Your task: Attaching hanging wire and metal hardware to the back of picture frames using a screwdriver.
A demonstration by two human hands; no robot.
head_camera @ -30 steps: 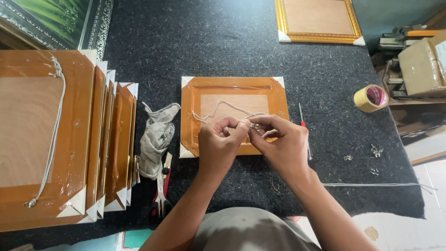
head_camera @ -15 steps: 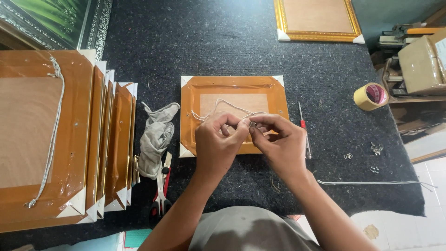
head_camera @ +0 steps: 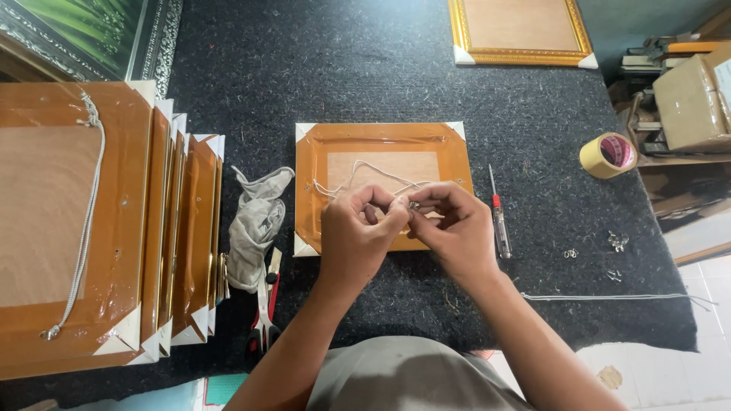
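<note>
A small picture frame [head_camera: 381, 141] lies back-up on the dark table, wrapped in orange film with white corner guards. A thin white string [head_camera: 364, 169] loops across its backing. My left hand [head_camera: 358, 232] and my right hand [head_camera: 451, 228] meet over the frame's lower half. Both pinch the string and a small metal ring [head_camera: 414, 205] between the fingertips. The frame's lower edge is hidden under my hands.
A stack of larger wrapped frames [head_camera: 91, 221] fills the left side. A grey cloth [head_camera: 255, 217] and red-handled pliers [head_camera: 264, 304] lie beside it. A screwdriver [head_camera: 499, 217], tape roll [head_camera: 608, 154] and loose metal hooks [head_camera: 617, 242] lie right. A gold frame [head_camera: 519, 34] sits at the back.
My fingers have shifted slightly on the string and ring; both hands stay over the same spot on the frame.
</note>
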